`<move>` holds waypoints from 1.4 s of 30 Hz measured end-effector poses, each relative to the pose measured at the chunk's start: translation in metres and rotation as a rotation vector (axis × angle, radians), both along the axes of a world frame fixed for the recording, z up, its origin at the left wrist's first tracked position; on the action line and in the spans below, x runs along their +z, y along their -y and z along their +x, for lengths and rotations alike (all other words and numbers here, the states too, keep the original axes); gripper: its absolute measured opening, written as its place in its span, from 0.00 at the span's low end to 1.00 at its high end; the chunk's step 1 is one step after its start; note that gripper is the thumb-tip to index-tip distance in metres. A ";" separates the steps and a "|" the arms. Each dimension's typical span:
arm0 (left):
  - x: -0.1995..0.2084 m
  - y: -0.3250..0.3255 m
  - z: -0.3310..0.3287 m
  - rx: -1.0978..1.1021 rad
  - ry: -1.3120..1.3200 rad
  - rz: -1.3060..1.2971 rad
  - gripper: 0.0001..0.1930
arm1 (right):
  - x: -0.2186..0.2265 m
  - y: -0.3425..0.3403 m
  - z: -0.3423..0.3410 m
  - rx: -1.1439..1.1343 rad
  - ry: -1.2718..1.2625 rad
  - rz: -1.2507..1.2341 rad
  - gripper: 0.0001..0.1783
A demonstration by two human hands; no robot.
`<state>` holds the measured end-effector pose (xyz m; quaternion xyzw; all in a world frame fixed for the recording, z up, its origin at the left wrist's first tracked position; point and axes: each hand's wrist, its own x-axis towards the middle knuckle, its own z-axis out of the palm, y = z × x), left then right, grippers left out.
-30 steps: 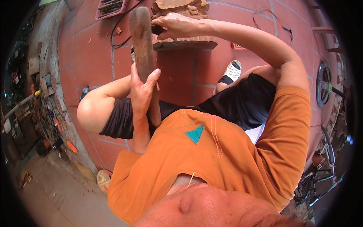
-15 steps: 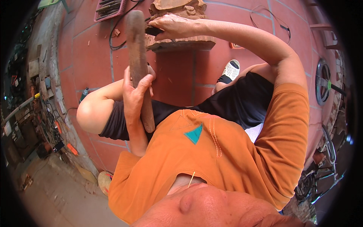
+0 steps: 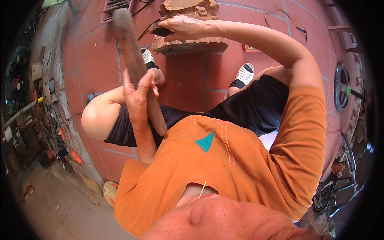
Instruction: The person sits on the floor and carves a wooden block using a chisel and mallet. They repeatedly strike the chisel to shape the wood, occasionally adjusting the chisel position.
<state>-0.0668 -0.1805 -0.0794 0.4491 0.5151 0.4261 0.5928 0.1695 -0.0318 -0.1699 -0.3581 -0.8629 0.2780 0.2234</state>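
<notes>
My left hand [image 3: 138,94] is wrapped round a long wooden mallet [image 3: 134,52], a plain club-like bar. Its far end is blurred and tilts to the left, apart from the carving. The near end lies by my shirt. On the far side, my right hand [image 3: 184,28] grips a dark chisel [image 3: 161,30], whose blade I cannot see. That hand is at the left part of a brown wood carving [image 3: 192,46], which stands on the floor with a carved upper part and a rough, flat-cut base.
A pink basket [image 3: 105,16] of several tools stands at the far left, with a black cable [image 3: 143,34] nearby. Wood chips lie on the red tiled floor [image 3: 96,60]. My feet in white shoes [image 3: 245,73] flank the space before the carving. A fan [image 3: 342,86] is at right.
The mallet's far end has swung left, away from the chisel, and my left hand has shifted slightly left. The chisel's end has tilted a little left; my right hand stays nearly in place.
</notes>
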 end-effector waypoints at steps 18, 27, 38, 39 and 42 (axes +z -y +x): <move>-0.020 -0.003 -0.013 -0.032 0.026 -0.071 0.18 | 0.011 0.015 0.038 -0.126 0.034 -0.159 0.20; 0.005 0.005 -0.004 -0.103 0.004 -0.099 0.21 | 0.008 0.009 0.057 -0.096 -0.563 -0.447 0.22; 0.145 -0.069 -0.028 -0.379 -0.035 0.199 0.23 | -0.016 0.047 0.052 -0.382 -0.770 -0.750 0.17; 0.141 -0.086 -0.025 -0.429 -0.061 0.225 0.25 | -0.021 0.052 0.052 -0.404 -0.809 -0.730 0.17; 0.128 -0.128 -0.002 -0.488 -0.195 0.294 0.36 | -0.026 0.068 0.048 -0.495 -0.899 -0.708 0.15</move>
